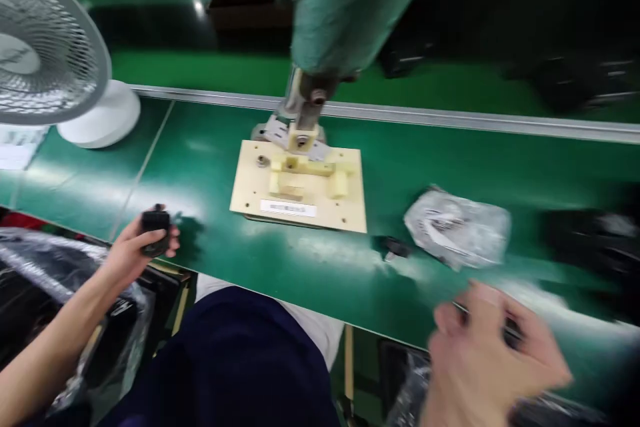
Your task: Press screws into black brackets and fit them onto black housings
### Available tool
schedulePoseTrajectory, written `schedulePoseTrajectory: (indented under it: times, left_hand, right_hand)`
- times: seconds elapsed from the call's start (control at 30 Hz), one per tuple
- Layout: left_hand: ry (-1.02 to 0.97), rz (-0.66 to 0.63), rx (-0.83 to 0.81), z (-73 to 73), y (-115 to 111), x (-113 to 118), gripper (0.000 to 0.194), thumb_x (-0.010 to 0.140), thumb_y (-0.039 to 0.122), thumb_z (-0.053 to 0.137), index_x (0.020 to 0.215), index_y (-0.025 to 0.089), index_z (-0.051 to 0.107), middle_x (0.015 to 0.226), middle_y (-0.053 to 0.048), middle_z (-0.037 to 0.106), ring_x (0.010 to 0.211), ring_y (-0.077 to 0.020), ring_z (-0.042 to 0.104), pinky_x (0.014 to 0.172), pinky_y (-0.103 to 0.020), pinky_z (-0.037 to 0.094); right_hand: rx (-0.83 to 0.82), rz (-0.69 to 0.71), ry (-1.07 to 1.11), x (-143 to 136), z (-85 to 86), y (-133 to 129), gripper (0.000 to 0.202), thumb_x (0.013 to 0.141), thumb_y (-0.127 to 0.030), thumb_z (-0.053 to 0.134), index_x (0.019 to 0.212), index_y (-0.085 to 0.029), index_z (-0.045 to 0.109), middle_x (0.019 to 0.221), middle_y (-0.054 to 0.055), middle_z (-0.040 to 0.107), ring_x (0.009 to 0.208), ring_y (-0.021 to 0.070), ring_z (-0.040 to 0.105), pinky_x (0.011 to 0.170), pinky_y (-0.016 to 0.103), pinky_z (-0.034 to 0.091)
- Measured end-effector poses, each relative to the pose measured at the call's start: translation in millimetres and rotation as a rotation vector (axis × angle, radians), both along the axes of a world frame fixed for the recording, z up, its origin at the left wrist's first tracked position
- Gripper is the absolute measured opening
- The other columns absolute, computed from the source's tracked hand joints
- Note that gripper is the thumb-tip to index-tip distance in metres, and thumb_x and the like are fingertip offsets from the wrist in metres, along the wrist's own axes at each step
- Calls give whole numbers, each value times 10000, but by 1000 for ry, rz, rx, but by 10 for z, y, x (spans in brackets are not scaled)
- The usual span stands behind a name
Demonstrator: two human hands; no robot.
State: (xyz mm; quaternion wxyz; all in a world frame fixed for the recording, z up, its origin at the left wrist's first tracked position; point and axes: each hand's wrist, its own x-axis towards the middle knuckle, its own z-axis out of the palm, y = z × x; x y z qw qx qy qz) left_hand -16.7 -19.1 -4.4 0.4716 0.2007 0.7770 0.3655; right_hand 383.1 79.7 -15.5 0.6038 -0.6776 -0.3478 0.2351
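My left hand (137, 243) is closed around a small black plastic part (156, 230) near the front edge of the green bench (210, 240), on the left. My right hand (493, 347), blurred by motion, is at the lower right with its fingers curled. Bits of a dark thing (513, 332) show between those fingers; its kind is too smeared to tell. Beyond the right hand lies a clear plastic bag (457, 227) with small metal pieces in it. A small black part (395, 247) rests on the bench beside the bag.
A cream fixture plate (295, 187) sits under the green press arm (345, 7) at the middle. A white fan (45, 47) stands at the left. Black parts (590, 240) lie at the far right. Plastic-wrapped bins (120, 320) stand below the bench's front edge.
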Motion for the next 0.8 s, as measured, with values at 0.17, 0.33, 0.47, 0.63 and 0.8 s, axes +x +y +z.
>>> schedulePoseTrajectory:
  times: [0.17,0.33,0.47,0.63,0.8]
  left_hand:
    - [-15,-94,154,128,352,124,622,682,446,611,1217,210,400,802,-56,653,704,-229,655,620,-373,541]
    - [14,-102,150,39,497,192,652,662,492,667,1163,158,416,624,-23,645,467,-165,582,415,-257,447]
    - [-41,-51,224,70,453,216,510,702,439,713,1049,137,493,657,-38,668,477,-143,591,408,-217,440]
    - [-244,84,298,209,363,361,354,721,349,734,915,89,593,856,-129,713,712,-219,691,598,-309,565]
    - [-469,150,374,246,216,782,322,756,276,695,1020,115,607,1000,-143,711,901,-290,694,781,-434,569]
  right_hand:
    - [-183,304,532,-83,154,-126,248,645,-454,720,830,-290,706,844,85,569,496,119,434,378,287,282]
    - [-187,606,463,-298,197,-168,304,690,-410,744,978,-323,703,994,88,621,611,157,556,464,315,442]
    - [-86,814,309,-484,173,-167,272,822,-324,661,1094,-308,653,978,65,629,598,136,579,476,285,490]
    - [-118,1063,331,-741,216,-234,279,888,-236,587,1165,-263,616,1028,82,635,713,145,626,600,289,563]
    - [-110,1407,932,-1199,206,-366,279,891,-222,588,1155,-313,594,1080,51,628,664,117,649,492,223,518]
